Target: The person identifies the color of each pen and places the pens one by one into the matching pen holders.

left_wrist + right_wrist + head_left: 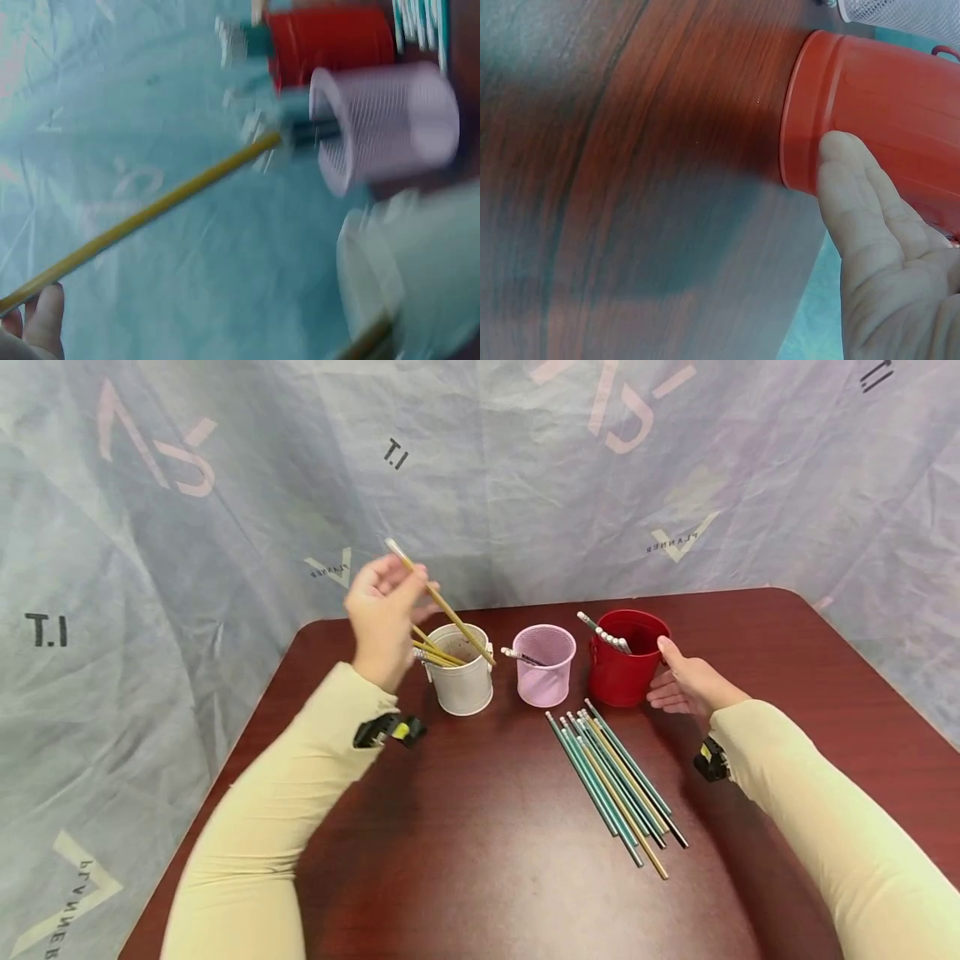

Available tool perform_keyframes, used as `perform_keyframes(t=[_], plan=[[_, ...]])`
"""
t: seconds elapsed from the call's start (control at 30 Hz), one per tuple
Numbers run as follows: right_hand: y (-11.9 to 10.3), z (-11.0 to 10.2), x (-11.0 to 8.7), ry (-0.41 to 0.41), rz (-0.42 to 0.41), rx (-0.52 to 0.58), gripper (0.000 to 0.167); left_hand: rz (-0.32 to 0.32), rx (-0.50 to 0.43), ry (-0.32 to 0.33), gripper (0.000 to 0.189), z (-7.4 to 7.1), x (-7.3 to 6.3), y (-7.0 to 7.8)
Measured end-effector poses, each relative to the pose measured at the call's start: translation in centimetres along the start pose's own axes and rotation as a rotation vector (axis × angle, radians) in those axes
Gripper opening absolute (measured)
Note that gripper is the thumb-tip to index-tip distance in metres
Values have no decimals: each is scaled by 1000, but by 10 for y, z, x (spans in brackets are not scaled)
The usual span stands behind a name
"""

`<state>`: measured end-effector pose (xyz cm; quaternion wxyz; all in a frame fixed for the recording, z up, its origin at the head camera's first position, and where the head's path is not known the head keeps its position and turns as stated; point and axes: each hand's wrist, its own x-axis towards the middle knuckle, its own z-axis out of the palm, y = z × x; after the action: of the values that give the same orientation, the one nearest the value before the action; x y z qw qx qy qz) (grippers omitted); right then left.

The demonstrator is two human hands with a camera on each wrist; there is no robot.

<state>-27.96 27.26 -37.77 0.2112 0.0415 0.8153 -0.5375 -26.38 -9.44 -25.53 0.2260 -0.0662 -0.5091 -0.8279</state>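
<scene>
At the left, the left hand (385, 614) pinches a yellow pencil (442, 604) between thumb and fingers, above and slightly left of the white bucket (465, 690). The pencil's long axis slants from its pale end, up and left past the fingers, down to its other end at the right of the bucket's rim; whether that lower end is over the opening or in front of the rim, I cannot tell. This hand is much the nearer to the white bucket, whose opening lies below and to the right of the fingers. More yellow pencils lean out of that bucket toward the left. Next along, just beside it, stands a pink mesh cup (543, 687), with a few pencils tilted over its left side. Then comes the red bucket (618, 683), where a bunch of pencils leans leftward, white erasers up. In front of it, a loose spread of green and yellow pencils (607, 772) lies flat on the table (450, 852), eraser ends toward the containers, the other ends angled toward the person and rightward. The right hand (690, 683) is nearer to these; its fingers are straight against the red bucket's right side, thumb up by the rim.
</scene>
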Motion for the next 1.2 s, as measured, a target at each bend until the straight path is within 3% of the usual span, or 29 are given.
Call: perform_keyframes(t=[0.1, 0.2, 0.3, 0.43, 0.53, 0.63, 0.7, 0.8, 1.03, 1.2], plan=[[0, -4, -2, 4, 0, -11, 94, 69, 18, 18, 20, 0, 15, 25], [0, -8, -4, 14, 6, -12, 94, 84, 6, 58, 21, 1, 30, 42], [0, -9, -4, 12, 10, -8, 94, 77, 26, 89, 22, -1, 45, 51], [-1, -6, -4, 15, 13, -7, 96, 41, 90, 89, 21, -5, 61, 52], [-1, -4, -5, 24, 9, -10, 95, -51, 143, 44, 21, -9, 70, 47], [-2, -2, -6, 25, 2, -8, 95, -188, 233, -30, 21, -14, 76, 41], [-2, -2, -6, 24, -2, -5, 94, -287, 287, -81, 23, -17, 76, 35], [-3, -2, -5, 30, -4, 4, 94, -376, 362, -137, 23, -21, 74, 24], [-2, -1, -2, 33, -2, 40, 94, -454, 433, -174, 21, -33, 67, -9], [-2, 1, -1, 32, 6, 62, 93, -495, 545, -205, 21, -42, 61, -32]])
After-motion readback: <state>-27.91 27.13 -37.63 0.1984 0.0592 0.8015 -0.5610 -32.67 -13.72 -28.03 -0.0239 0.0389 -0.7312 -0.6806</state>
